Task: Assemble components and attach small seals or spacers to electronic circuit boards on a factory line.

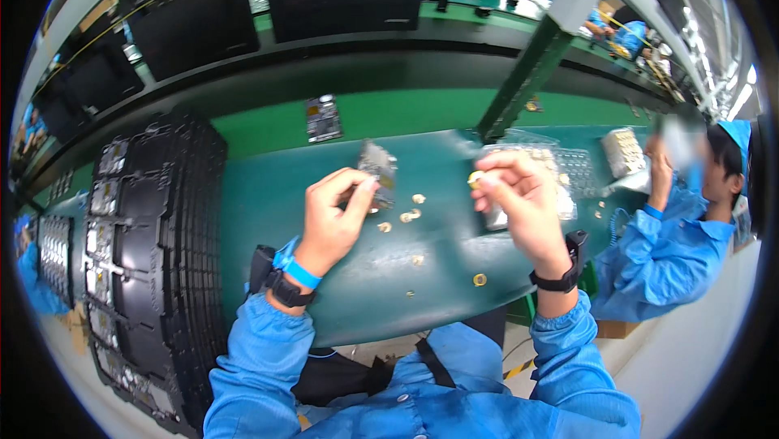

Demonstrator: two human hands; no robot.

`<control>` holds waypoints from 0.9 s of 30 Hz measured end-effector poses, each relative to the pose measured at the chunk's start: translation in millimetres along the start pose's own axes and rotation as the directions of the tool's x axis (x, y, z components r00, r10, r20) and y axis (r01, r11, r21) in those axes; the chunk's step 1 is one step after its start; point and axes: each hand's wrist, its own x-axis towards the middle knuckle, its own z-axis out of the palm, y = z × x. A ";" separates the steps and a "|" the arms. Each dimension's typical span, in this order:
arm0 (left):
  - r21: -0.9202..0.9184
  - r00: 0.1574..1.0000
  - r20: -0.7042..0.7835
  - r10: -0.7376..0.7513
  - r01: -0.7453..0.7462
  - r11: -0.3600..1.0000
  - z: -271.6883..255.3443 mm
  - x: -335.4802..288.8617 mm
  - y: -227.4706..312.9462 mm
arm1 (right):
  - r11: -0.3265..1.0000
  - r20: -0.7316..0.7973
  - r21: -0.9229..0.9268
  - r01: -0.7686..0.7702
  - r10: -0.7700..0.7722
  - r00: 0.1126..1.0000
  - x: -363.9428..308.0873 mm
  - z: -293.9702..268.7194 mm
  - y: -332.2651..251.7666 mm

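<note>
My left hand (334,216) grips a grey circuit board (379,175) by its lower left edge, tilted above the green mat. Farther right, my right hand (519,200) pinches a small yellow ring-shaped part (475,180) between thumb and fingers. Between the hands, several small cream-coloured pieces (410,216) lie loose on the mat. A yellow ring (479,280) rests near the front edge. Behind my right hand are clear plastic trays (576,170) with cream parts, partly hidden by that hand.
Tall stacked black trays (174,268) holding boards stand at the left. Another circuit board (324,118) lies at the back. A green post (523,82) rises behind the trays. At the right sits a co-worker in blue (673,252), beside a tray of cream parts (623,152).
</note>
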 end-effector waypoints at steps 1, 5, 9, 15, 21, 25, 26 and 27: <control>-0.019 1.000 0.003 -0.001 0.002 1.000 -2.1 -0.1 1.5 | 0.997 0.038 0.077 -0.002 -0.001 0.999 6.1 26.5 6.9; -0.131 0.998 0.037 -0.056 0.061 0.989 -8.6 3.0 8.4 | 0.990 0.202 0.139 -0.005 -0.024 0.979 35.5 86.4 34.7; -0.147 0.997 0.014 -0.074 0.075 0.986 -23.5 8.3 7.3 | 0.993 0.201 0.082 0.091 -0.106 0.974 53.3 113.0 51.7; -0.224 0.985 -0.045 -0.169 0.155 0.962 -25.0 8.8 4.0 | 0.894 0.173 -0.230 0.384 -0.350 0.920 63.1 119.9 67.4; -0.238 0.972 -0.072 -0.222 0.199 0.950 -25.0 12.8 -2.8 | 0.635 0.284 -0.403 0.659 -0.598 0.749 66.3 112.8 75.2; -0.076 0.985 -0.088 -0.147 0.140 0.987 -24.7 13.8 2.4 | 0.548 0.332 -0.413 0.727 -0.653 0.681 64.2 110.9 82.2; -0.089 0.984 -0.098 -0.145 0.137 0.987 -24.5 13.1 2.0 | 0.549 0.323 -0.418 0.724 -0.655 0.683 64.3 110.4 82.4; -0.101 0.984 -0.110 -0.144 0.133 0.986 -23.9 12.5 2.0 | 0.540 0.336 -0.412 0.734 -0.659 0.673 64.5 110.4 82.3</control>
